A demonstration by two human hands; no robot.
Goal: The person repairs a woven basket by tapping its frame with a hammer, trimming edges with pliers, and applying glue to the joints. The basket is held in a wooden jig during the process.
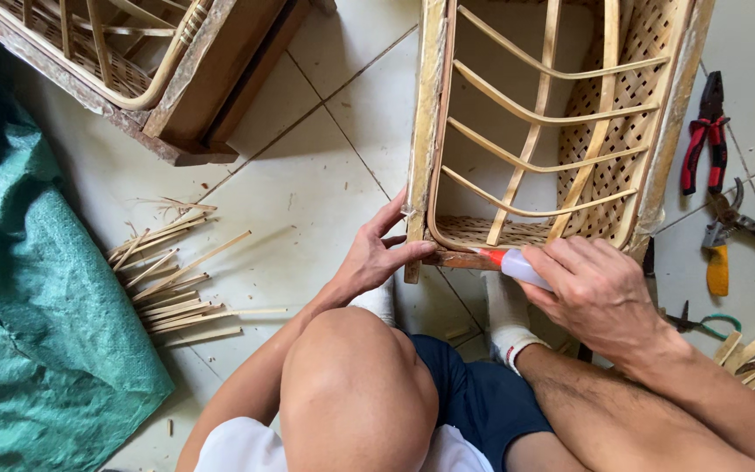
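A rattan and wood frame [430, 114] with curved slats and woven panels stands on the tiled floor in front of me. My left hand [376, 255] grips its lower left corner, thumb on the bottom wooden rail. My right hand [600, 293] holds a small white glue bottle [522, 267] with a red tip, the tip touching the bottom rail near the corner. My bent knee and dark shorts fill the lower middle of the view.
A second rattan frame [176, 79] lies at the top left. A green tarp [28, 315] covers the left floor beside a pile of bamboo strips [172, 284]. Red-handled pliers [705, 131], cutters [727, 236], small scissors [701, 323] and wood offcuts [753, 354] lie on the right.
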